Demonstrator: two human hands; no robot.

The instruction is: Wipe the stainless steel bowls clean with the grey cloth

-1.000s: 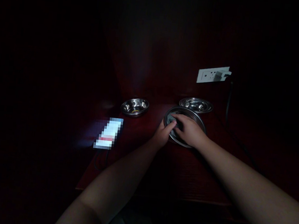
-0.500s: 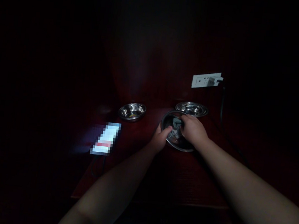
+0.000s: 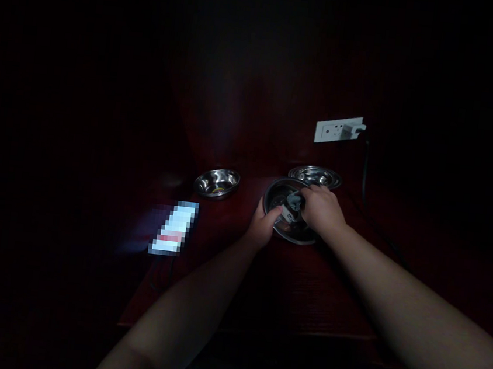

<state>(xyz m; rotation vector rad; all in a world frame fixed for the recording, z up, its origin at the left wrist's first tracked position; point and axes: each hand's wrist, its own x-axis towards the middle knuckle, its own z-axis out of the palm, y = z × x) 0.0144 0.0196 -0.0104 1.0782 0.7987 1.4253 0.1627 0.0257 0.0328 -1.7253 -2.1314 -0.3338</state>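
A shiny steel plate (image 3: 278, 192) rests on a dark red wooden table (image 3: 306, 285) in a very dim room. My left hand (image 3: 263, 223) grips the plate's near left rim, thumb over the edge. My right hand (image 3: 323, 210) is closed on a small grey cloth (image 3: 292, 203) pressed against the inside of the plate. Most of the plate's right half is hidden under my right hand.
A second steel plate (image 3: 315, 175) lies just behind the first. A small steel bowl (image 3: 217, 181) sits to the left. A lit, blurred-out phone screen (image 3: 174, 227) glows at the table's left edge. A white wall socket (image 3: 338, 129) with a plug and black cable is on the back panel.
My right hand has bunched the cloth and shifted it across the plate from left toward the middle. The view has tilted slightly; my left hand keeps its hold on the rim.
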